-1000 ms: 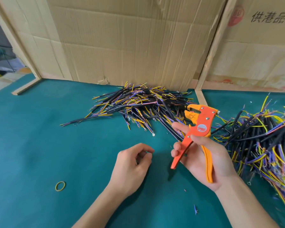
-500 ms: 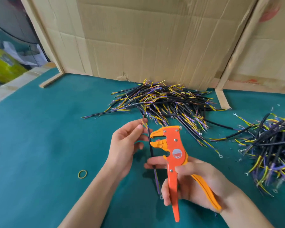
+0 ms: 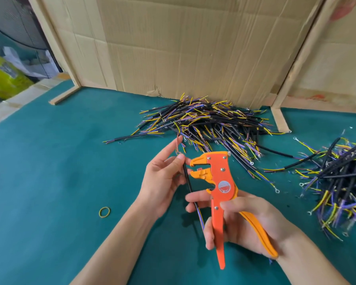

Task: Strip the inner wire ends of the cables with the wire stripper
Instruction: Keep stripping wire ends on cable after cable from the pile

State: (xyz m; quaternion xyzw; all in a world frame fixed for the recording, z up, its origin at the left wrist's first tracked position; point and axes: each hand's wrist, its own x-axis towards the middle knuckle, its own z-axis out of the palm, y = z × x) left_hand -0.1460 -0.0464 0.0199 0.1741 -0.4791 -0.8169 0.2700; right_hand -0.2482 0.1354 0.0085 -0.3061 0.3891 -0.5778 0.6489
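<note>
A cable (image 3: 187,177) is pinched by the left hand (image 3: 162,177) at the open-jawed stripper (image 3: 218,188), gripped by the right hand (image 3: 243,225).

Open green bench (image 3: 49,182) at left with only a rubber band (image 3: 104,212), cable pile (image 3: 210,124) ahead, second cable heap (image 3: 341,182) right, cardboard wall (image 3: 183,48) apparently closing the back.

On the counter (image 3: 49,171), one pile of cables (image 3: 203,122) lies against the cardboard wall (image 3: 183,48) behind; a second pile (image 3: 341,177) lies right. The wire stripper (image 3: 218,188) sits between both hands, a rubber band (image 3: 104,212) to their left.
</note>
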